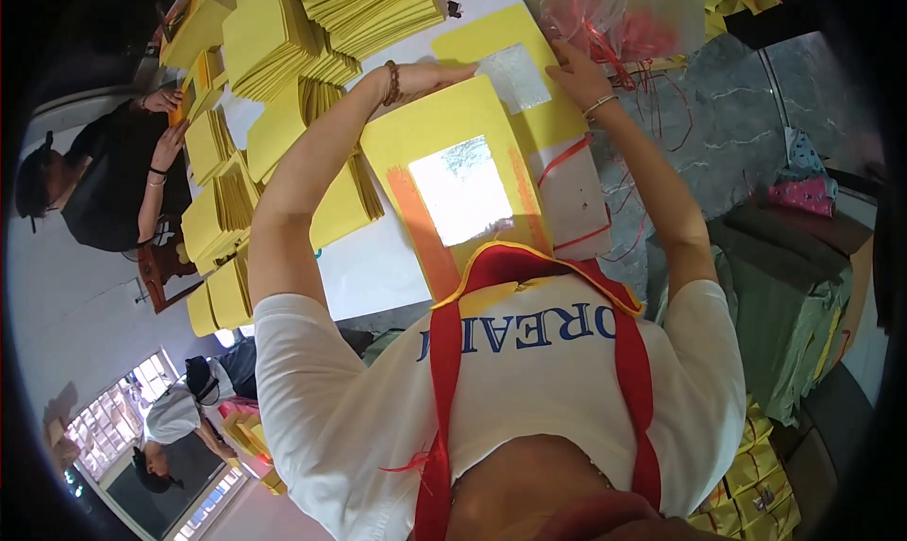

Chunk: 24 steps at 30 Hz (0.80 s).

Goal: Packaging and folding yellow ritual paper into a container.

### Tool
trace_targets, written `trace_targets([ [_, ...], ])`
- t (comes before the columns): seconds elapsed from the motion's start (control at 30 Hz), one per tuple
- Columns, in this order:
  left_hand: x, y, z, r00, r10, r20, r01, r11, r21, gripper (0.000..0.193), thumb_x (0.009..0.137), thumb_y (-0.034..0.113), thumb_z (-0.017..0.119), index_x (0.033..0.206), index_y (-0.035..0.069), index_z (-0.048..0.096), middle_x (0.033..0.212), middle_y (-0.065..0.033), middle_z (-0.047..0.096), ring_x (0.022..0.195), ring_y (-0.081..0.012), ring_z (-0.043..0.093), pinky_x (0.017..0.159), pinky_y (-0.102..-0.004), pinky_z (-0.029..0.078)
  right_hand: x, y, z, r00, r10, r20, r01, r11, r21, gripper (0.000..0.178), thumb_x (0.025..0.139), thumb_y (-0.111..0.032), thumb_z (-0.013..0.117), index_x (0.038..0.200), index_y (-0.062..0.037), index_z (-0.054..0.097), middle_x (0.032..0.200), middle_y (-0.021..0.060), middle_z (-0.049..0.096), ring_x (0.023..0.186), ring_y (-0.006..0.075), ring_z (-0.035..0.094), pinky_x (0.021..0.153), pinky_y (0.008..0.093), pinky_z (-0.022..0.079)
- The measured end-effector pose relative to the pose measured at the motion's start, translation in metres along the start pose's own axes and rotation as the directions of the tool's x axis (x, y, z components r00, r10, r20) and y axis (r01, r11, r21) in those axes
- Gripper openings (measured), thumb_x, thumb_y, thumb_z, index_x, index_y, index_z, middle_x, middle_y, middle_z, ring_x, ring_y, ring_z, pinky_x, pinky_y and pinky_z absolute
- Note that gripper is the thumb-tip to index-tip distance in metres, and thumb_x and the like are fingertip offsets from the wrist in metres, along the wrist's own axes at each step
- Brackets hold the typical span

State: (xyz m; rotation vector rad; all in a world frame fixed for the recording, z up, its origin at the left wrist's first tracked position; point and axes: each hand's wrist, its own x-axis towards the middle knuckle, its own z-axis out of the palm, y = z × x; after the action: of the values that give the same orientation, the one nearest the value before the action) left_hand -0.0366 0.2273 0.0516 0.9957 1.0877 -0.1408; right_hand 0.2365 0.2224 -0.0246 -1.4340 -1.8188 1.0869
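My left hand (442, 72), with a beaded bracelet on its wrist, lies flat on a yellow paper sheet (529, 116), fingertips at the left edge of a small silver foil square (515, 76). My right hand (574, 67) touches the right edge of that square with its fingertips. Closer to me lies a second yellow sheet (416, 135) with orange stripes and a larger silver foil square (463, 189) in its middle. Both sheets rest on a white table (368, 267).
Stacks of yellow paper (274, 40) cover the table's left and far side. A clear plastic bag with red strings (619, 12) sits far right. A person in black (104, 182) works at the left, another person (170, 418) is lower left. Green cloth (784, 314) lies right.
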Motion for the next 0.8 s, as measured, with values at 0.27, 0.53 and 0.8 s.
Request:
trace_targets([
  [0.27, -0.04, -0.016, -0.03, 0.914, 0.402, -0.058, -0.406, 0.898, -0.168, 0.073, 0.087, 0.06, 0.025, 0.135, 0.004, 0.026, 0.13, -0.0122, 0.041, 0.117, -0.0187, 0.043, 0.096, -0.0301, 0.037, -0.056, -0.051, -0.005, 0.992, -0.122, 0.015, 0.099, 0.863, 0.496, 0.04, 0.089, -0.022, 0.049, 0.125, -0.0061, 0.045, 0.119, 0.0086, 0.053, 0.109, 0.0195, 0.05, 0.087, 0.0304, 0.041],
  [0.53, -0.084, -0.095, 0.058, 0.353, 0.503, -0.789, -0.87, 0.486, -0.08, 0.077, 0.086, 0.062, 0.022, 0.138, 0.005, 0.018, 0.139, -0.0145, 0.028, 0.127, -0.0233, 0.029, 0.102, -0.0374, 0.026, -0.127, -0.09, 0.013, 0.972, -0.135, 0.192, 0.017, 0.856, 0.517, 0.052, 0.094, -0.036, 0.027, 0.138, -0.007, 0.022, 0.142, 0.0071, 0.024, 0.131, 0.0182, 0.021, 0.105, 0.0335, 0.019],
  [0.8, -0.069, -0.161, 0.209, 0.332, 0.433, -0.838, -0.921, 0.341, -0.189, 0.078, 0.086, 0.062, 0.015, 0.14, 0.009, -0.001, 0.144, -0.0149, 0.012, 0.132, -0.024, 0.016, 0.106, -0.0364, 0.018, -0.189, -0.088, 0.036, 0.965, -0.176, 0.193, 0.044, 0.837, 0.545, 0.056, 0.095, -0.041, 0.019, 0.14, -0.0079, 0.013, 0.145, 0.0059, 0.015, 0.133, 0.018, 0.014, 0.107, 0.0312, 0.016],
])
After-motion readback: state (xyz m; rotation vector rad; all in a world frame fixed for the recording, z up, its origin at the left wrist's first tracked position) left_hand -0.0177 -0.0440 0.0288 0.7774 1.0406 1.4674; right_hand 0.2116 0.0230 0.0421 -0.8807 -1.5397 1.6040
